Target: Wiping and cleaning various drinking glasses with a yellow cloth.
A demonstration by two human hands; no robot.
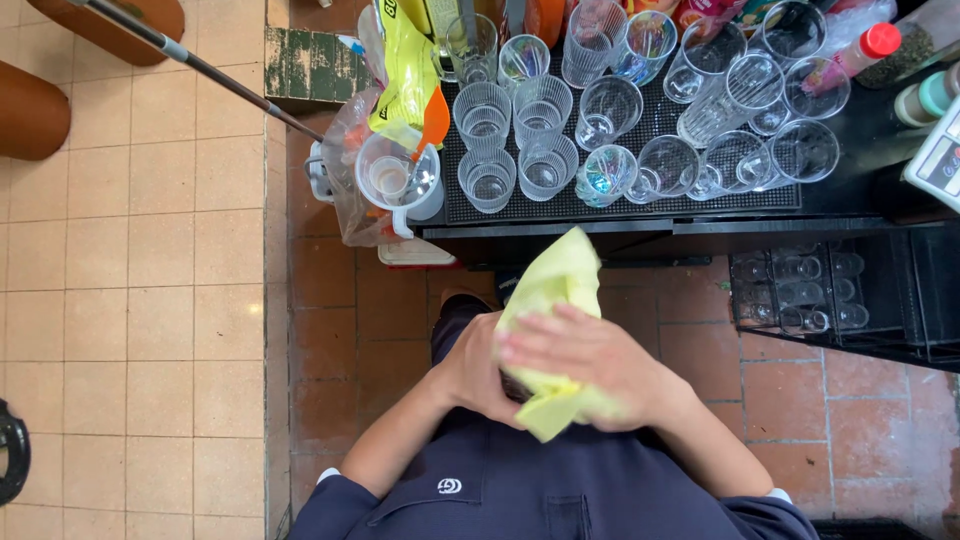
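Note:
A yellow cloth (pixel 556 290) is bunched between both my hands in front of my chest. My right hand (pixel 590 362) lies over the cloth with its fingers spread across it. My left hand (pixel 478 372) grips from the left side, under the cloth. Something dark shows between the hands beneath the cloth, but I cannot tell what it is. Above my hands stands a black counter mat (pixel 640 205) crowded with several clear drinking glasses (pixel 545 165), some upright, some lying tilted.
A clear measuring jug (pixel 395 180) and a yellow bag (pixel 400 70) sit at the counter's left end. A red-capped bottle (pixel 868 48) stands at the right. A lower shelf holds more glasses (pixel 800 290). A broom handle (pixel 200 65) crosses the tiled floor on the left.

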